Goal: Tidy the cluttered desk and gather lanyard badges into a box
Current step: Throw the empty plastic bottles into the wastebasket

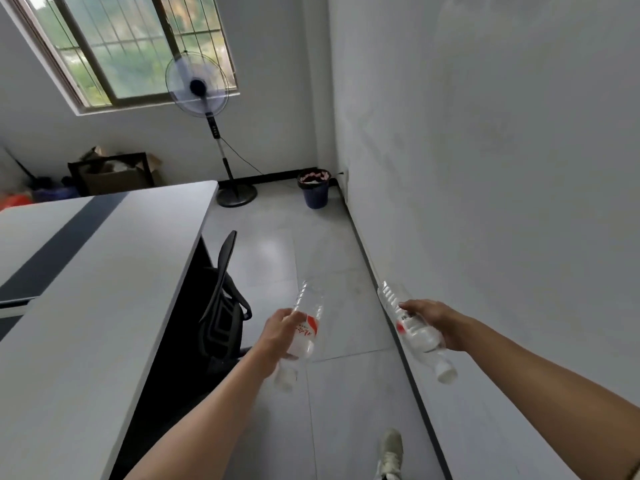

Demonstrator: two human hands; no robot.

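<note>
Along the left runs the long grey table (104, 289) with a dark stripe down its top. Behind its far end, against the back wall, an open cardboard box (114, 180) sits on the floor under the barred window (131, 46). A standing fan (197, 84) rises in front of the window's right edge, its round base on the floor just past the table's corner. A black mesh chair (225, 296) is tucked in at the table's right side.

Further right, in the far corner, stands a dark blue bin (315, 194) with a liner and some rubbish showing at its mouth.

Nearer, over the pale tiled floor (294, 254), the person's left hand (277, 336) is curled round the middle of a clear, empty-looking left bottle (306, 327) with a red and white label. The white cap points down towards the person and the base tilts up and away. The right hand (436, 322), well apart from the left, grips a matching right bottle (415, 332) round its label the same way, cap nearest the person, base angled away towards the white wall (502, 168) on the right. Both bottles hang in the air, well clear of the table.

Below the right arm one light shoe (390, 452) is planted on the tiles beside the dark skirting.
</note>
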